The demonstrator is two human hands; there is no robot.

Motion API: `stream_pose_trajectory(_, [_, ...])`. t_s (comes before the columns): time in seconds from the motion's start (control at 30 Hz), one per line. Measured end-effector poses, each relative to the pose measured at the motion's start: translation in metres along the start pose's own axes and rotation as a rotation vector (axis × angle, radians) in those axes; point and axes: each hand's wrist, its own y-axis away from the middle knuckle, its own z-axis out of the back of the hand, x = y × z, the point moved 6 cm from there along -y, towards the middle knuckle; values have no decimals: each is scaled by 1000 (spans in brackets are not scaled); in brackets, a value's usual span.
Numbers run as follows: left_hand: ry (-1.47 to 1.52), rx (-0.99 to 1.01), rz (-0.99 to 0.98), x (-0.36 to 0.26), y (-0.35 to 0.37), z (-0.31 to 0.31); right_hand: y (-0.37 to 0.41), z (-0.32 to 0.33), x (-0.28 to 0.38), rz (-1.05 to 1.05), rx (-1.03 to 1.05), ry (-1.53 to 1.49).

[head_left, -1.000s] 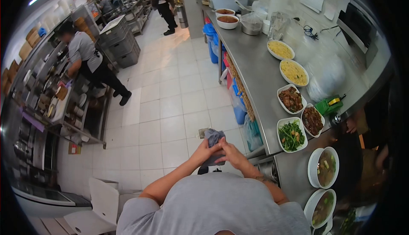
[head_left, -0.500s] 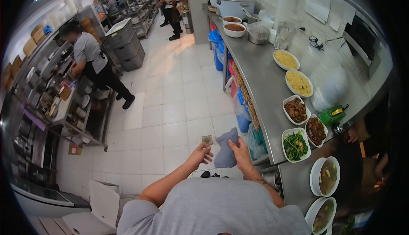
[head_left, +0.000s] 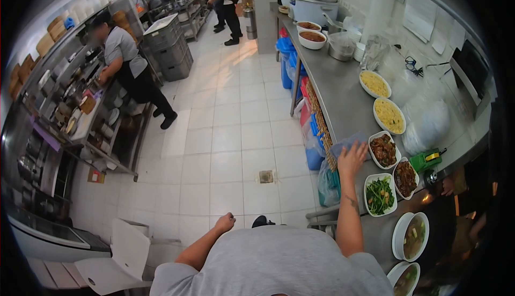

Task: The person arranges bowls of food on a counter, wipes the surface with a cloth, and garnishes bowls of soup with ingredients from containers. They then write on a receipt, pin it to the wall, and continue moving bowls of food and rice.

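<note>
My right hand (head_left: 352, 159) reaches over the edge of the steel counter (head_left: 331, 100), its fingers laid over a thin grey-blue cloth (head_left: 343, 144). Part of the cloth is blurred and covered by the hand. Just right of it stands a white dish of glazed brown meat (head_left: 383, 150). A square dish of green leafy vegetables (head_left: 380, 195) is beside my right forearm. Low in front of my body, my left hand (head_left: 225, 223) is curled closed, with nothing visible in it.
Two dishes of yellow rice (head_left: 389, 115), a second meat dish (head_left: 405, 178) and soup bowls (head_left: 411, 236) line the counter. A green tape dispenser (head_left: 426, 159) sits behind them. Blue bins (head_left: 314, 151) stand underneath. At left, a co-worker (head_left: 131, 62) works at a shelf; a white chair (head_left: 130, 250) stands behind.
My right hand has carried the cloth from in front of me rightward onto the counter edge. My left hand has dropped lower and left, its fingers now curled. The view has shifted slightly.
</note>
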Motion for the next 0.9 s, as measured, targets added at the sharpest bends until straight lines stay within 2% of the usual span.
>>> stream_pose_trajectory(0.07, [-82,2,-19,9,3,1,-16,-46,-14,-10,34,109])
stream_pose_trajectory(0.17, [-92,-11,-48,18,-4,1,-31,-66,-21,-47,153,134])
stream_pose_trajectory(0.23, [-149,46,-67,21,-6,1,-27,-51,-14,-16,222,172])
stream_pose_trajectory(0.37, [-289,224,-152,8,-26,-9,1,-55,-27,29,114,172])
stream_pose_trajectory(0.53, [-544,399,-429,-44,-74,-23,65,-20,-39,122,127,130])
stream_pose_trajectory(0.7, [-747,391,-839,-151,-112,-47,118,27,-49,261,111,13])
stream_pose_trajectory(0.77, [-690,439,-810,-213,-112,-58,138,43,-53,262,187,11])
stream_pose_trajectory(0.83, [-601,763,-729,-323,-35,-44,159,54,-61,269,196,14])
stream_pose_trajectory(0.87, [-464,939,-847,-369,4,-40,173,58,-65,273,208,11])
stream_pose_trajectory(0.9, [-427,1012,-946,-414,56,-27,186,64,-73,243,219,-19])
